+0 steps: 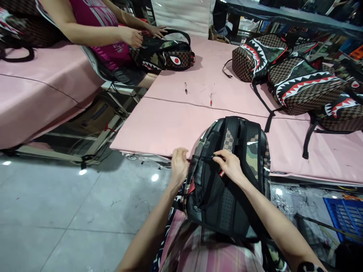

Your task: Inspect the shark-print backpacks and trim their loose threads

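Note:
A backpack [231, 196] with black padded back panel and straps, camouflage patches and brown check trim lies on my lap, its top resting against the table edge. Over the back panel, my right hand [231, 165] is closed in a pinch; a small dark bit shows at the fingertips, too small to name. Just left of the bag's side, my left hand [179, 166] has its fingers curled together at the table edge. Whatever it pinches, if anything, cannot be made out. A thin dark line runs between the two hands across the bag.
Across the pink-covered table [167, 124], a person in a magenta shirt [93, 26] handles another backpack [172, 56]. Several shark-mouth backpacks [306, 85] are heaped at right, straps trailing. Two small tools, one a red-handled tool [211, 100], lie mid-table. A blue crate [344, 217] stands at lower right.

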A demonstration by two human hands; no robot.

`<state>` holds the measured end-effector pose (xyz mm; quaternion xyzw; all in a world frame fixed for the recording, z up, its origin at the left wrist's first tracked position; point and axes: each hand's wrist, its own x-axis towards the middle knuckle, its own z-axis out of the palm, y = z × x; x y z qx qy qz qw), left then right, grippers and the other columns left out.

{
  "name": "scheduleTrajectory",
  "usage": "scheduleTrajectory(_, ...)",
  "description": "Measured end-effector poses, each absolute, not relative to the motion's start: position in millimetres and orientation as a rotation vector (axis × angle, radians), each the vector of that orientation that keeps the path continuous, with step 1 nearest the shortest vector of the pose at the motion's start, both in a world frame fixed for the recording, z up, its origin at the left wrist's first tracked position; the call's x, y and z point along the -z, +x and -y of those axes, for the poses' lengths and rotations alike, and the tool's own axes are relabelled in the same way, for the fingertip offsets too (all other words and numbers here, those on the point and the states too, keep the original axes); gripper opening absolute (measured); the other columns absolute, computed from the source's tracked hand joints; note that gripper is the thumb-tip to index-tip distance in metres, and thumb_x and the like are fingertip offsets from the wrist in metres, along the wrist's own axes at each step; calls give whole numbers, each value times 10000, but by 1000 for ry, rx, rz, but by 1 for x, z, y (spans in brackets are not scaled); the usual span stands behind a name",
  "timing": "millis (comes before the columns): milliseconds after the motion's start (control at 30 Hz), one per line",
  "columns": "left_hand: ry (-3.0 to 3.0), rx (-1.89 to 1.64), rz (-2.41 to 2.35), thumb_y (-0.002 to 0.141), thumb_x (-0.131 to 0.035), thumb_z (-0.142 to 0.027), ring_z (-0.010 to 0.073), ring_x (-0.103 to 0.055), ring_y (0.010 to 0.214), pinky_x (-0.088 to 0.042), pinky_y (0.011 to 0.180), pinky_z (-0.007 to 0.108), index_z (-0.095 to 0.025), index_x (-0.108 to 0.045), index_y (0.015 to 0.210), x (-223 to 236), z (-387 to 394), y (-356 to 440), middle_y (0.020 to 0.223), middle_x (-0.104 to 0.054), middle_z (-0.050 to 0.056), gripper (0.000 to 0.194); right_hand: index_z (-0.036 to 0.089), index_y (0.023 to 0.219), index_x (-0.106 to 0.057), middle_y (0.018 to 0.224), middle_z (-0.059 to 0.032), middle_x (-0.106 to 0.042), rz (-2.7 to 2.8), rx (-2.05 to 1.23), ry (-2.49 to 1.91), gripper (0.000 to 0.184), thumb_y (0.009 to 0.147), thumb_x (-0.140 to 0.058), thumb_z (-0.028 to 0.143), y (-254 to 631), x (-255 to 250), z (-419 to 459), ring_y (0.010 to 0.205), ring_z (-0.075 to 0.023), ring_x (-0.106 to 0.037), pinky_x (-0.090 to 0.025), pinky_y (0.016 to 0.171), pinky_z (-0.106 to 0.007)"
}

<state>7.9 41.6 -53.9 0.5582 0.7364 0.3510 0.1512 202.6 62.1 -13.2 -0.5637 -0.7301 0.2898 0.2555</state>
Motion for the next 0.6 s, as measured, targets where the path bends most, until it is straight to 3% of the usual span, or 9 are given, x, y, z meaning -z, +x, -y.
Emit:
scheduleTrajectory(100, 1909, -1201, -1972, 859, -348, -173, 232, -448, 1163, -384, 969, 410, -146, -429, 1235, 33, 7, 28, 1200, -518, 142, 386, 180, 964, -611, 830, -18, -632, 1337, -1097, -1386, 313, 797, -523, 429, 210, 13, -62, 618, -111, -515, -396, 570, -240)
scheduleTrajectory(167, 2313, -1010, -1300, 867, -364, -163, 159, -510, 1097, -425, 942, 304, -229, -467, 1194, 24, 45, 61, 1084, -610, 57, 349, 158, 991, -594, 796, -8, -605, 1094, -1160, -1368, 376, 744, -579, 442, 210, 16, -56, 559, -88, -460, -378, 532, -227)
scheduleTrajectory(233, 2479, -656, -897, 854, -434, -216, 193, -454, 1189, -407, 980, 353, -264, -522, 1134, 24, 65, 88, 1130, -615, 19, 297, 138, 1003, -591, 725, 7, -573, 1033, -1182, -1423, 418, 700, -622, 425, 213, 23, -48, 543, -84, -436, -379, 534, -229)
scheduleTrajectory(367, 2104, -517, -1441, 790, -527, -193, 293, -465, 1187, -422, 941, 458, -202, -544, 1148, 32, 25, 63, 1352, -455, 107, 358, 125, 1028, -601, 671, 11, -550, 1268, -1057, -1591, 436, 689, -609, 399, 262, 39, -41, 592, -114, -468, -402, 596, -262)
scheduleTrajectory(467, 1412, -812, -1567, 754, -575, -332, 275, -545, 1099, -438, 927, 409, -164, -616, 1036, 23, -39, 1, 1168, -607, 127, 331, 126, 1048, -607, 657, 0, -560, 1393, -885, -1700, 429, 719, -561, 398, 328, 40, -52, 607, -128, -486, -399, 598, -268)
scheduleTrajectory(533, 1277, -883, -1527, 842, -383, -427, 241, -609, 990, -499, 823, 386, -122, -596, 1055, 14, -75, -23, 1118, -626, 147, 429, 98, 989, -625, 637, -19, -572, 1325, -875, -1744, 418, 724, -530, 408, 364, 38, -63, 565, -123, -478, -382, 537, -251)
scheduleTrajectory(600, 1044, -977, -1560, 832, -363, -416, 224, -639, 892, -514, 769, 368, -75, -601, 1010, 11, -100, -17, 1064, -639, 174, 452, 76, 929, -634, 653, -48, -600, 1228, -883, -1757, 420, 715, -516, 418, 380, 37, -76, 511, -107, -448, -345, 472, -233)
